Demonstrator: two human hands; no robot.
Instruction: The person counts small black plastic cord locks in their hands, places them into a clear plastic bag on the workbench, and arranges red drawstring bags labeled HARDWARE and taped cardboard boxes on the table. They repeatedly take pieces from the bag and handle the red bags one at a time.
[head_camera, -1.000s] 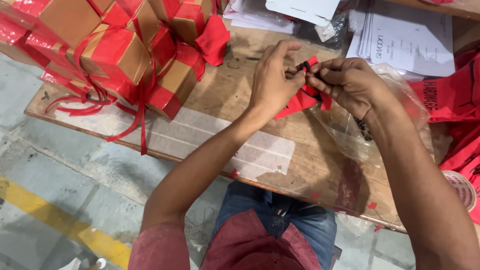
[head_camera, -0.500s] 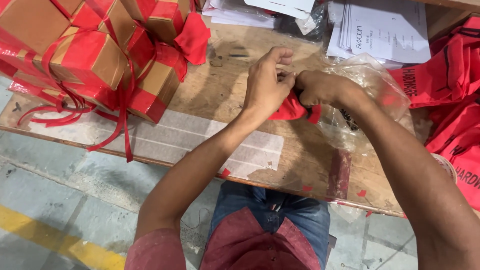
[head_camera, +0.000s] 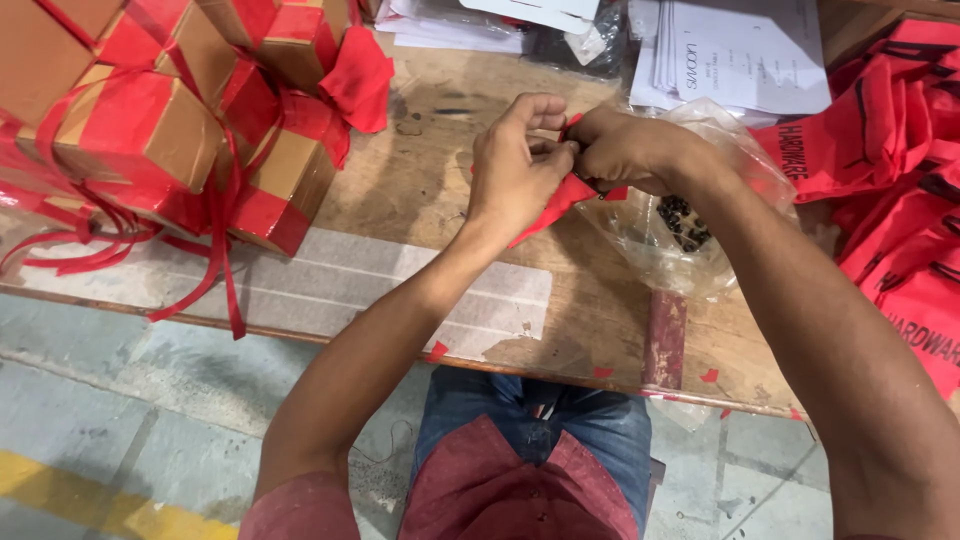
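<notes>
Best done slowly: keep the small red pouch (head_camera: 548, 208) pinched tight at its top edge, pull evenly with both sides, and hold it low over the worktop (head_camera: 420, 190) so nothing spills out. Good to keep it away from the clear plastic bag (head_camera: 690, 235) of small dark pieces just beside and below, so the two do not tangle.

Left hand (head_camera: 515, 165) raised above the worktop, back of the hand up, wrist bent a little, fingers (head_camera: 535, 110) curled in and pinching the red pouch near its top. Right hand (head_camera: 625, 148) coming in from the right, touching the left, knuckles up, fingers clenched on the same top edge of the pouch. Both forearms stretched forward from the body and meeting in the middle.

Red pouch held in the air between the two hands, its loose corner hanging down toward the worktop. Cardboard boxes with red ribbons (head_camera: 150, 130) stacked well apart at the left. Pile of red fabric bags (head_camera: 890, 150) at the right. White papers (head_camera: 740, 55) at the far edge.
</notes>
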